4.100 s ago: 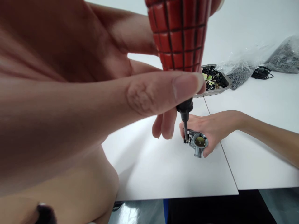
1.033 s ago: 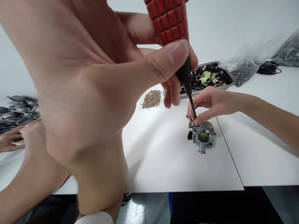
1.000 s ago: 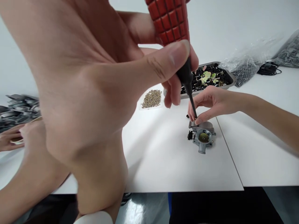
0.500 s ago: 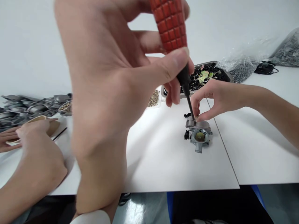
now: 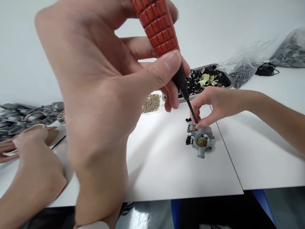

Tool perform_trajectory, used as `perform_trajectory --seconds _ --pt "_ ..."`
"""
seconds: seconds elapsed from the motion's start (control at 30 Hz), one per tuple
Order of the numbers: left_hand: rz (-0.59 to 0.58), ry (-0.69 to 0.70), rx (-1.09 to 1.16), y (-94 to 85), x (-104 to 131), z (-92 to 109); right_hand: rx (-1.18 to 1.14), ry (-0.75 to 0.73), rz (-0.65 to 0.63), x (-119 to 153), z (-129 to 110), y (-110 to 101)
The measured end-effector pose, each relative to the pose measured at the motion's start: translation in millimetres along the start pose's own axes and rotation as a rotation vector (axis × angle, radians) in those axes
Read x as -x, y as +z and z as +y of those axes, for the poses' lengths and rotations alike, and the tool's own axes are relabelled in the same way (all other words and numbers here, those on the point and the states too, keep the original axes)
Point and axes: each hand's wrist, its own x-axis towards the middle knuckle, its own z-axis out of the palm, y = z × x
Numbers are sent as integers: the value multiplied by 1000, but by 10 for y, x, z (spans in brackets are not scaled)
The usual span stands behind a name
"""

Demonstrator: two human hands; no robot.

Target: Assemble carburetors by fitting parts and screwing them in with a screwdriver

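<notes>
"Table (image 5: 166, 178) first, white panels all across, and we have a seam running just right of the action."

"Looming over it, the left hand (image 5: 100, 79), thumb and fingers wrapped tight. The right hand (image 5: 219, 101)?"

"In from the right, thumb and fingertips pinched together! Far left, we spot a co-worker's forearm (image 5: 35, 181)."

"Now the screwdriver (image 5: 159, 27), red handle in that left grip, shaft slanting down to the pinch."

"Behind, we get the metal tray (image 5: 232, 83), full of black and yellowish parts."

"And there's the carburetor (image 5: 201, 141), on the table at the right fingertips, round bore facing us!"

"Beside the tray, a white dish (image 5: 152, 112) of tiny brass-coloured bits."

"Then a black piece (image 5: 188, 120), just behind the carburetor."

"Smallest, a brass-coloured speck (image 5: 196, 124) between those pinching fingertips, too small for us to name."
</notes>
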Motion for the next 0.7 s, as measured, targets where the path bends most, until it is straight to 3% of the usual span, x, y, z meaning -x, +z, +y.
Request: perform_trajectory --seconds 0.3,0.47,0.6,0.63,0.7 --pt "-75 69 -19 -41 -41 -39 -70 -11 -23 -26 -15 41" --pt "-124 379 35 -43 -42 55 -134 -48 -29 -47 13 109" --pt "-177 81 -24 -22 -12 80 -18 -16 -72 -24 98 133" --pt "-173 56 -22 -25 -5 78 16 5 -107 -17 122 134" --pt "-129 195 6 -49 1 67 53 45 -174 -6 162 133"
